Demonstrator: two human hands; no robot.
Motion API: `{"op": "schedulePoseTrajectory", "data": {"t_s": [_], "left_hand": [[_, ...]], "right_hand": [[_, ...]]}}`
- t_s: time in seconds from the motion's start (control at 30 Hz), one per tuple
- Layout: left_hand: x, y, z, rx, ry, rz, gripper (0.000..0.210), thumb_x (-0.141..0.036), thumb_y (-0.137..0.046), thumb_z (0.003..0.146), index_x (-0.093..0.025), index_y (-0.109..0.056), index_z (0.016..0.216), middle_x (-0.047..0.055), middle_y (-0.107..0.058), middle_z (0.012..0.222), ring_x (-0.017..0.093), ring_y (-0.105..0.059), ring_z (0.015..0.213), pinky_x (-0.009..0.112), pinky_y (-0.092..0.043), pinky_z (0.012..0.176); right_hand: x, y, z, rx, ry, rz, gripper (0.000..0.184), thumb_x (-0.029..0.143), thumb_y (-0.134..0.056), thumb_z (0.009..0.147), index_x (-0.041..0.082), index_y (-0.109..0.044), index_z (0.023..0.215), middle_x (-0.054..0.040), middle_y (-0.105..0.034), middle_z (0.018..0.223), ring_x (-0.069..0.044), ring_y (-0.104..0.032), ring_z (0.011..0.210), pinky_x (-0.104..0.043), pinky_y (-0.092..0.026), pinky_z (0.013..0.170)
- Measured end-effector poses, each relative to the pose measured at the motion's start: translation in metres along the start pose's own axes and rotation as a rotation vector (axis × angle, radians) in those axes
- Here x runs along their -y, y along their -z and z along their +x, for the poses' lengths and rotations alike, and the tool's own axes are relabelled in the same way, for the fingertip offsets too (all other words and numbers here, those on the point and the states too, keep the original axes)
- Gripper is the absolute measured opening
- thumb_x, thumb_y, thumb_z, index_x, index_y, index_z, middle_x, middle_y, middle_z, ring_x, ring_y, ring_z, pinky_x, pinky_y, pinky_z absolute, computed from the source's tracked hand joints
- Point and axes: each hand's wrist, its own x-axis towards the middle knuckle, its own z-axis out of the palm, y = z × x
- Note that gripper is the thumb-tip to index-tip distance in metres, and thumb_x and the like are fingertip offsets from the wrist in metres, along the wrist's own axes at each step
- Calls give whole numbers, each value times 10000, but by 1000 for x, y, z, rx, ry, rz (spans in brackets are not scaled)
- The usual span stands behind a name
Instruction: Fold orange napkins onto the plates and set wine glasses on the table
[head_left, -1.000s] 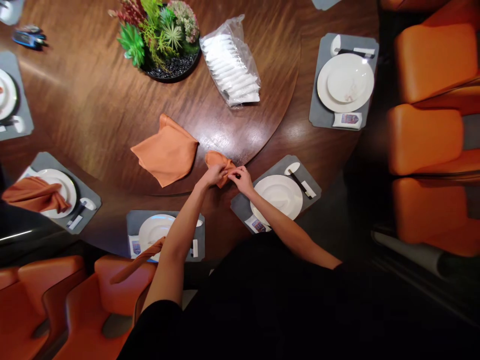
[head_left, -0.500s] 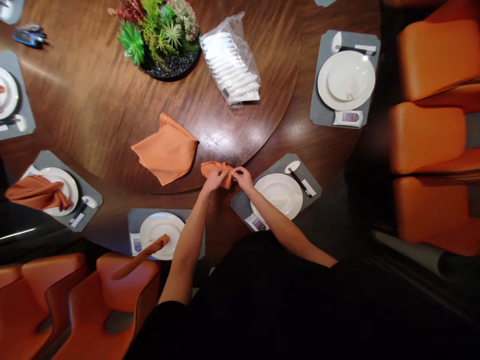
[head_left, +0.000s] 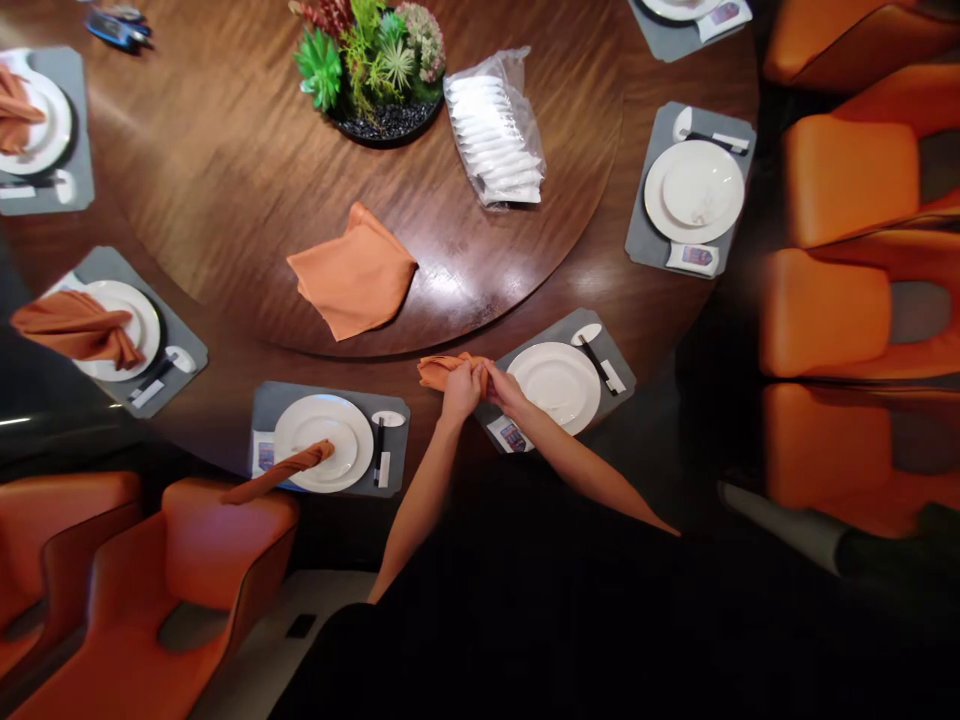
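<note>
An orange cloth napkin (head_left: 441,371), gathered into a bundle, is held between my two hands near the table's edge. My left hand (head_left: 463,390) closes around its middle. My right hand (head_left: 504,388) is closed at its right end, with the fingertips partly hidden behind the cloth. Just to the right lies a white plate (head_left: 577,385) on a grey placemat (head_left: 619,372), with a spoon on a rest and chopsticks beside it. Farther in, a second orange napkin (head_left: 352,275) lies loosely folded on the round wooden turntable (head_left: 240,210).
A planter of succulents (head_left: 375,75) and a clear bag of white packets (head_left: 495,140) stand on the turntable. A rolled napkin (head_left: 281,472) overhangs the near-left place setting; a fanned napkin (head_left: 79,325) lies farther left. Orange chairs (head_left: 847,180) line the table's outer side.
Both hands and the held napkin have shifted right and nearer my body. The hands have come closer together, and the bundle looks more tightly gathered. The camera view has shifted.
</note>
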Motion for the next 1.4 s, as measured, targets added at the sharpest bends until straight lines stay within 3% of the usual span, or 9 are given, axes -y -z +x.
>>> {"op": "schedulePoseTrajectory", "data": {"t_s": [0.1,0.43,0.6,0.7,0.9,1.0,1.13,1.27,1.4], "left_hand": [[-16,-9,-36,7,7,31,310,-309,-463,1097,-139,-714,1032,228,-798,1087,329,-774,1016,453,-573,962],[-71,5,-115,-294,72,-54,487,-433,-566,1095,-144,-569,1486,193,-821,1067,359,-819,958,399,-583,827],[-61,18,-146,-532,-304,-286,487,-383,-646,1046,-228,-544,1496,187,-744,1358,309,-763,1184,420,-624,954],[-40,45,-154,-693,-376,-435,542,-376,-655,1034,-252,-472,1529,183,-631,1504,264,-718,1251,397,-621,996],[-34,83,-153,-261,-656,-493,356,-405,-735,969,-257,-619,1272,83,-735,1223,217,-746,1104,330,-628,894],[-60,88,-168,-318,-755,-338,179,-387,-749,971,-238,-663,923,18,-706,892,179,-706,867,316,-603,809],[-99,94,-192,-426,-1058,-166,226,-319,-730,996,-260,-648,794,30,-707,903,191,-690,875,351,-587,793],[-127,82,-206,-400,-1418,29,205,-197,-699,999,-272,-651,814,9,-726,882,178,-692,836,344,-536,734],[-140,36,-210,-524,-1453,11,255,-107,-668,987,-269,-624,795,-7,-700,776,173,-674,765,343,-475,677]], "right_hand": [[-15,20,-28,101,-67,-122,387,559,-736,962,183,-692,884,-62,-737,768,-185,-707,714,-281,-575,630],[-25,12,-101,12,395,-17,385,562,-757,888,184,-719,824,-41,-755,785,-176,-715,813,-265,-568,744],[-13,21,-129,10,509,144,459,622,-819,850,171,-746,892,-78,-806,905,-205,-766,907,-299,-624,827],[-5,33,-148,-11,613,220,509,664,-816,864,167,-764,963,-83,-823,978,-226,-782,1003,-334,-642,913],[5,67,-195,-13,768,342,530,698,-782,883,190,-774,1031,-94,-829,1094,-269,-772,1157,-432,-660,1020],[10,86,-213,-31,843,380,501,670,-769,905,186,-769,1035,-98,-825,1102,-268,-776,1159,-442,-659,1036],[18,105,-228,-111,974,459,475,650,-743,935,181,-744,1010,-97,-811,1084,-262,-773,1158,-434,-658,1022],[28,116,-243,-244,1102,544,458,668,-677,971,215,-712,1034,-54,-781,1099,-229,-756,1182,-393,-653,1008],[34,125,-255,-344,1209,519,512,706,-515,1038,230,-691,1107,-62,-748,1149,-219,-737,1208,-370,-648,982]]}}
